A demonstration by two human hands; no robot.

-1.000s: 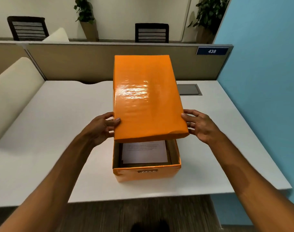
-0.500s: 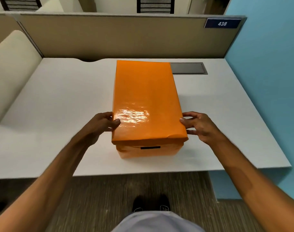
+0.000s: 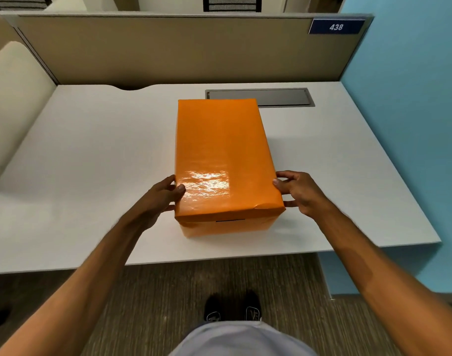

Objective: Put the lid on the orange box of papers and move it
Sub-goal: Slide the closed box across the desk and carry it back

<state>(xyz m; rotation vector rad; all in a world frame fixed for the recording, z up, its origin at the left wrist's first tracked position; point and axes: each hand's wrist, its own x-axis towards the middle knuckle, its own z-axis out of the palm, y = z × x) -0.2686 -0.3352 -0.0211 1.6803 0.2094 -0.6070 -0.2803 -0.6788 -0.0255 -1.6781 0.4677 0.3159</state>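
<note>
The glossy orange lid (image 3: pixel 221 155) sits flat on the orange box (image 3: pixel 227 227), which stands on the white desk (image 3: pixel 91 163) near its front edge. Only the box's front wall with a dark handle slot shows below the lid; the papers inside are hidden. My left hand (image 3: pixel 160 196) grips the lid's left edge near the front corner, thumb on top. My right hand (image 3: pixel 296 191) grips the lid's right edge, fingers curled against its side.
A grey cable hatch (image 3: pixel 260 97) is set in the desk behind the box. A beige partition (image 3: pixel 168 50) with a blue "438" sign (image 3: pixel 336 27) closes the back, a blue wall (image 3: pixel 412 124) the right, a cream cushion (image 3: pixel 11 98) the left.
The lid, tilted up over the open box a second ago, has come down flat and covers the papers. Both hands stay on its side edges. The camera has tipped downward.
</note>
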